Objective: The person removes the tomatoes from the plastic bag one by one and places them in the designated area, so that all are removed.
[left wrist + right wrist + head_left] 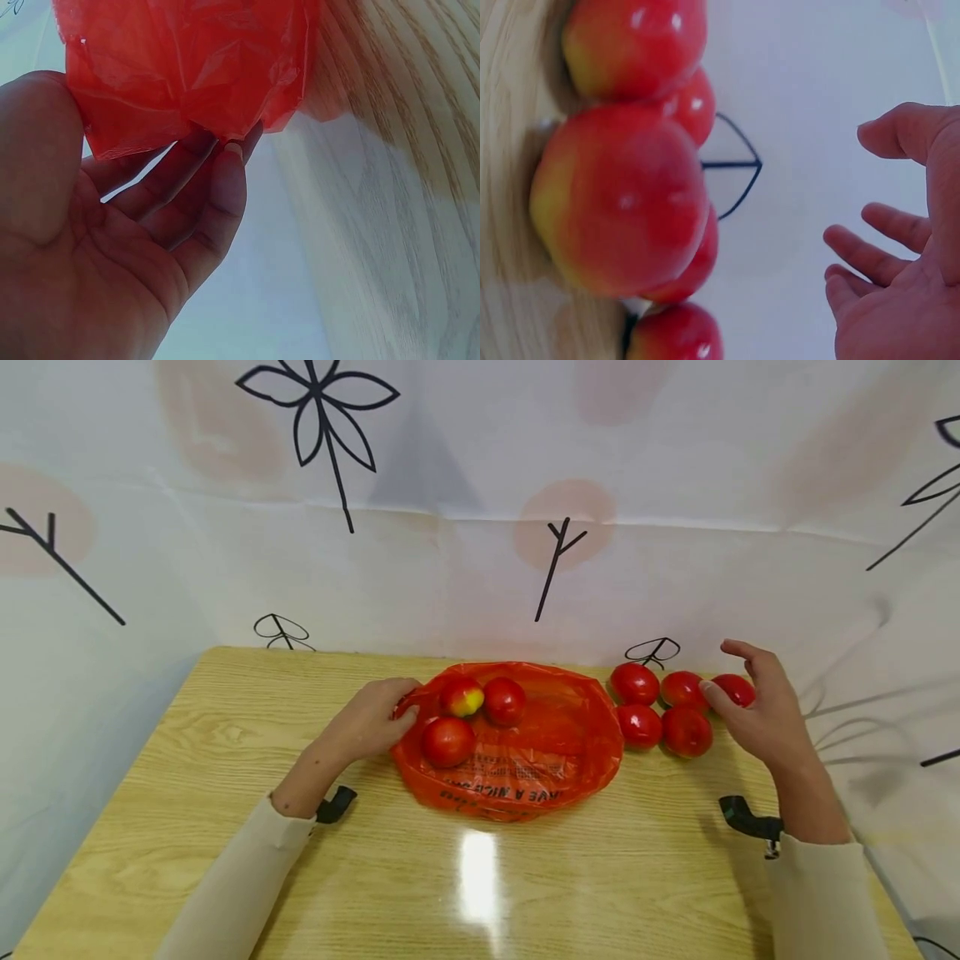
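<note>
A red plastic bag [558, 722] lies spread on the table with its mouth facing up and printed lettering on its near side. Three red apples [448, 742] sit in its left half, one with a yellow patch. My left hand [367, 720] grips the bag's left rim; the left wrist view shows thumb and fingers at the crumpled plastic [202, 67]. On the right, several red apples [687, 732] are grouped close by the bag. Above the rightmost of them is my right hand [768, 714], fingers spread and holding nothing. In the right wrist view the apples [622, 199] stand apart from the fingers.
The light wooden table [390, 893] extends toward me, with a bright reflection near its middle. Behind it hangs a pale sheet [465, 577] with flower and twig drawings, meeting the table's back edge. Dark straps with small mounts [742, 817] are on both wrists.
</note>
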A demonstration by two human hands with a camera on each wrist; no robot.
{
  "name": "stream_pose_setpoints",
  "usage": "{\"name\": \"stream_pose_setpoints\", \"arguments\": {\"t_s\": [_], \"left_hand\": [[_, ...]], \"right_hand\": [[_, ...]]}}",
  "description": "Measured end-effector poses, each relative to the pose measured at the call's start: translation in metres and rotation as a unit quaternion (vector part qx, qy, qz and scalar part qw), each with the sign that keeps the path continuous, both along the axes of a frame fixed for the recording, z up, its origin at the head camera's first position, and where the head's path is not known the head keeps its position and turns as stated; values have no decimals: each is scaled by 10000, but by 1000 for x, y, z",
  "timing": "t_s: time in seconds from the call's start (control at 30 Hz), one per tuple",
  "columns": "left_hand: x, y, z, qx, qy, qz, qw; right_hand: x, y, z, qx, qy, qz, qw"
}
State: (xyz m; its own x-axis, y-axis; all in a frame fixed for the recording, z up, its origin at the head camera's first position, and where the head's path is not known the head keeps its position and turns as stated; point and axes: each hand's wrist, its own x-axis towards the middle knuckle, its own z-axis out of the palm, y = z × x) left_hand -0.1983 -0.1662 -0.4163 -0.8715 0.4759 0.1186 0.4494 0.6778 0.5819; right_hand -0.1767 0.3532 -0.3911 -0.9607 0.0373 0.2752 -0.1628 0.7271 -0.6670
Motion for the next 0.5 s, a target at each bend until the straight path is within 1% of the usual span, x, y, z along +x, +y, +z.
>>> {"name": "stream_pose_setpoints", "arguments": {"t_s": [0.33, 0.5], "left_hand": [[-1, 0, -1, 20, 20, -10, 10000], [-1, -1, -2, 9, 15, -13, 10000]], "right_hand": [[5, -25, 11, 38, 396, 624, 9973], [8, -38, 16, 62, 358, 764, 9964]]}}
